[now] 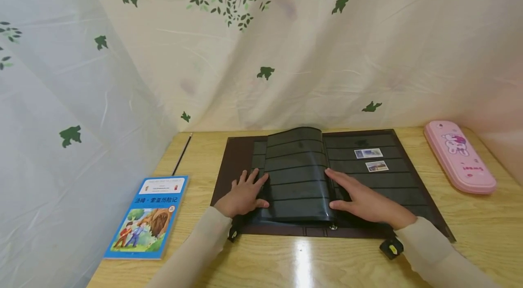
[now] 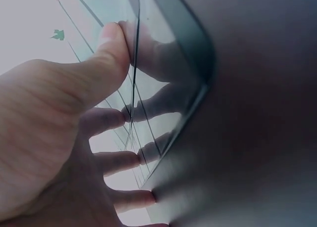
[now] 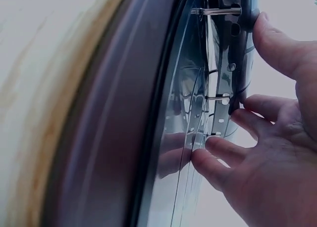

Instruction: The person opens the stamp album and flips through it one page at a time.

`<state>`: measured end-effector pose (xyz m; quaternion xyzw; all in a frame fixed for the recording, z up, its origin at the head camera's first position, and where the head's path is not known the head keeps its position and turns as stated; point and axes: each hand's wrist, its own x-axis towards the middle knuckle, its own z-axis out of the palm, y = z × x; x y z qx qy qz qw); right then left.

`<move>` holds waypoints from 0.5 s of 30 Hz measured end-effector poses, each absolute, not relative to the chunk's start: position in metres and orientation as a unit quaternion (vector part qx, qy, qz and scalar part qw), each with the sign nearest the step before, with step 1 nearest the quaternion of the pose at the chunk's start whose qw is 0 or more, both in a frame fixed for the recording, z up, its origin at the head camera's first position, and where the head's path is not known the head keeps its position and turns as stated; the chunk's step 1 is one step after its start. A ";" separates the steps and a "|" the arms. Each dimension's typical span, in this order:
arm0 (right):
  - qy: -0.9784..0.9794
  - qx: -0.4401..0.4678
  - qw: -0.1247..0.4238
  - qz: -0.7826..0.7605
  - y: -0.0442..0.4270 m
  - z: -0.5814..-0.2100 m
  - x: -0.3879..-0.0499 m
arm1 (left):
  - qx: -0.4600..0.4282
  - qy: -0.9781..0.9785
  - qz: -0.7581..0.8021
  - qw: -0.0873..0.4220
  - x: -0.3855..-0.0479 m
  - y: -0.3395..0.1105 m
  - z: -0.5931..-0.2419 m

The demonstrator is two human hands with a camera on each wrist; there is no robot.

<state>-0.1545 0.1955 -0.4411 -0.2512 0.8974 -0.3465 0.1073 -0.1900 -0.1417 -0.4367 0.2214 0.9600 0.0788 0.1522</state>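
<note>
A dark stamp album (image 1: 286,230) lies spread on the table, its black pages (image 1: 298,174) divided by horizontal strips. On the right-hand page are two stamps (image 1: 368,153). My left hand (image 1: 243,197) rests with spread fingers at the left edge of a bulging page; in the left wrist view its thumb (image 2: 113,49) and fingertips touch the glossy sheet. Along the page's inner edge, by the binding, my right hand (image 1: 363,199) touches with extended fingers. Metal rings (image 3: 220,11) run through the punched page edges in the right wrist view.
To the left lies a blue picture-cover book (image 1: 147,220), with a thin dark pencil-like stick (image 1: 182,154) behind it. A pink pencil case (image 1: 459,156) sits at the right. Behind the table hangs a pale curtain (image 1: 229,92) with green leaf prints.
</note>
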 end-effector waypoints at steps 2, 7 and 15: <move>0.897 -0.250 0.106 -0.349 0.194 -0.441 -0.155 | 0.224 0.959 0.081 0.153 -0.190 -0.143 -0.436; 0.896 -0.253 0.101 -0.350 0.191 -0.439 -0.155 | 0.229 0.957 0.084 0.157 -0.190 -0.147 -0.433; 0.896 -0.261 0.095 -0.346 0.185 -0.438 -0.158 | 0.244 0.951 0.089 0.168 -0.193 -0.156 -0.430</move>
